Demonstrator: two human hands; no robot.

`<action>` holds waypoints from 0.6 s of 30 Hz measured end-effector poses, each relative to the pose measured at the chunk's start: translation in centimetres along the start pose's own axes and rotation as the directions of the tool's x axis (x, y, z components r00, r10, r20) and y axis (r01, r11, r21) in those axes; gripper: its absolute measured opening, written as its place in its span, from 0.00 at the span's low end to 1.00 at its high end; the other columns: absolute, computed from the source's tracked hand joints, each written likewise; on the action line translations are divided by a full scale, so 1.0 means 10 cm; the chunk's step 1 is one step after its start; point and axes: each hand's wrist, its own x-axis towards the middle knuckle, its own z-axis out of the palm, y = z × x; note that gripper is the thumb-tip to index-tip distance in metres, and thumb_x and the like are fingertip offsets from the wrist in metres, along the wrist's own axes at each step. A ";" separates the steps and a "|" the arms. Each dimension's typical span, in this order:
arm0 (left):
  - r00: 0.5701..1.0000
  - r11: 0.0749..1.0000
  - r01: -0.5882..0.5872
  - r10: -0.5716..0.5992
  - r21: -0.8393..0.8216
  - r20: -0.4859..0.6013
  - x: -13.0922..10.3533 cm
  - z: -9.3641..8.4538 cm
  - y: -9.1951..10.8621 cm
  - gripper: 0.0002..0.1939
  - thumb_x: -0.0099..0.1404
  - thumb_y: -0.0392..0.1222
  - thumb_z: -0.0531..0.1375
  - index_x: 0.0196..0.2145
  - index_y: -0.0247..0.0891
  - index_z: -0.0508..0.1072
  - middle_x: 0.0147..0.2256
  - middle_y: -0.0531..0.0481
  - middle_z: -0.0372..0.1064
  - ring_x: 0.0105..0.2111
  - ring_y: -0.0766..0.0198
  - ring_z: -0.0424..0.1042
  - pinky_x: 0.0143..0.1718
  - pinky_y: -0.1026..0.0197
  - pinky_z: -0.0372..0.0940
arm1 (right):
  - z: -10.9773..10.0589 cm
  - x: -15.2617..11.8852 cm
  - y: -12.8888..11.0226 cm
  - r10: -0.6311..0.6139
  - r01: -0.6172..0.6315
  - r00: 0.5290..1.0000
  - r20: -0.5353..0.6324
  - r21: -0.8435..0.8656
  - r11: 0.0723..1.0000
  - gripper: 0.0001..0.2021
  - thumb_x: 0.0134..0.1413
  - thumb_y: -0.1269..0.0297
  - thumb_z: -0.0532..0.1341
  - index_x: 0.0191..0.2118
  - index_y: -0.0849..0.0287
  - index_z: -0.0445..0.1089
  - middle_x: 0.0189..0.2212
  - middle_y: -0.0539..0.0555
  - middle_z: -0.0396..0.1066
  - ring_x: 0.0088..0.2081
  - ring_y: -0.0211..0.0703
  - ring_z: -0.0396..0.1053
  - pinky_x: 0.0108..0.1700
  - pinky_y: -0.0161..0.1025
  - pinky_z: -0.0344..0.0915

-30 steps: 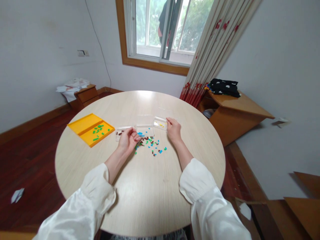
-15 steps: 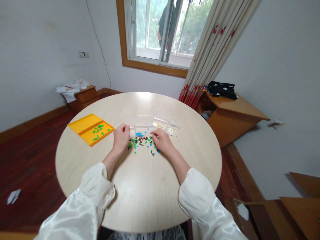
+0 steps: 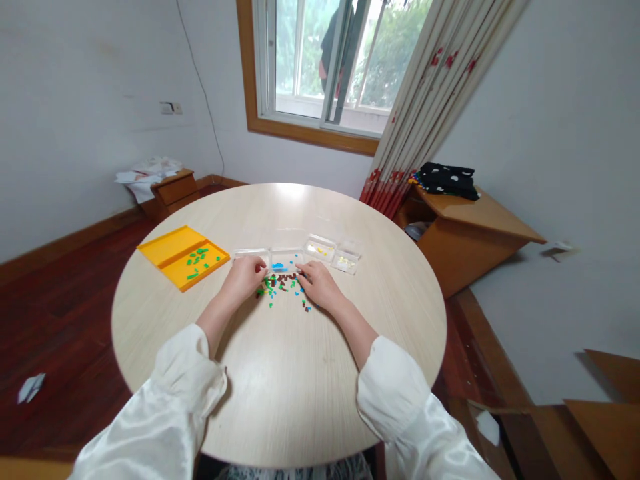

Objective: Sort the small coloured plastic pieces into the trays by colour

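Head view, left hand: I see the left hand over the near side of a clear tray, partly hiding it; its fingers curl well inward, and on my feed I cannot tell whether they pinch anything;
Head view, right hand: I have the right hand at the right edge of the loose pieces; its fingers are bent, tips pointing toward the middle tray; how far they stand apart, and whether they grip a piece, I cannot tell;
Loose pieces: brown, green and blue bits lie scattered on the round table, mostly between the two hands; a few lie apart on the near side;
Middle tray: it stands just beside the first one and has blue pieces at its near left;
Yellow pieces: I make out a few in another clear tray, beyond the right hand; a smaller clear tray beside it has pale bits too small for me to name;
Orange case: it lies open at the table's left, green pieces in its near right half;
Around the table: I see a window, a curtain and folded cloth on a tilted-looking cabinet
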 end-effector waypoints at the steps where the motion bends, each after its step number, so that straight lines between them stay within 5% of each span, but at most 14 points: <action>1: 1.000 1.000 -0.003 0.003 -0.025 0.003 0.01 0.01 -0.01 0.10 0.44 0.27 0.62 0.14 0.40 0.71 0.16 0.50 0.61 0.22 0.60 0.60 0.29 0.62 0.54 | 0.00 0.00 0.00 0.000 0.000 1.000 0.004 -0.004 1.000 0.14 0.56 0.70 0.56 0.48 0.62 0.71 0.38 0.59 0.70 0.42 0.45 0.65 0.48 0.42 0.61; 4: 0.999 0.999 -0.039 0.039 -0.018 0.011 0.03 0.01 -0.05 0.09 0.45 0.27 0.62 0.15 0.39 0.72 0.17 0.50 0.63 0.23 0.60 0.61 0.30 0.62 0.55 | 0.02 0.00 0.01 -0.003 0.003 1.000 0.008 -0.015 1.000 0.15 0.57 0.70 0.56 0.49 0.61 0.70 0.38 0.59 0.70 0.42 0.45 0.64 0.48 0.42 0.61; 8: 0.991 0.975 -0.088 0.064 0.205 0.122 0.07 -0.06 -0.10 0.04 0.48 0.34 0.60 0.19 0.38 0.74 0.21 0.48 0.68 0.23 0.61 0.63 0.30 0.61 0.55 | 0.01 0.00 0.00 0.009 -0.007 0.999 0.033 -0.036 0.999 0.16 0.58 0.69 0.55 0.52 0.59 0.68 0.38 0.58 0.69 0.43 0.44 0.64 0.48 0.41 0.60; 12: 0.945 0.868 -0.153 -0.012 0.473 0.328 0.11 -0.19 -0.15 0.07 0.52 0.40 0.58 0.24 0.38 0.76 0.25 0.47 0.72 0.27 0.60 0.68 0.29 0.62 0.56 | -0.02 -0.01 -0.02 0.036 -0.033 0.998 0.061 -0.041 0.999 0.17 0.59 0.69 0.54 0.53 0.60 0.66 0.41 0.58 0.69 0.45 0.44 0.63 0.49 0.41 0.59; 18: 0.911 0.769 -0.234 -0.041 0.595 0.411 0.13 -0.25 -0.19 0.11 0.54 0.39 0.55 0.30 0.39 0.78 0.31 0.46 0.74 0.31 0.60 0.70 0.31 0.63 0.58 | -0.05 -0.01 -0.05 0.042 -0.039 0.996 0.079 -0.039 0.998 0.17 0.59 0.69 0.54 0.54 0.60 0.66 0.41 0.58 0.68 0.46 0.44 0.62 0.50 0.40 0.58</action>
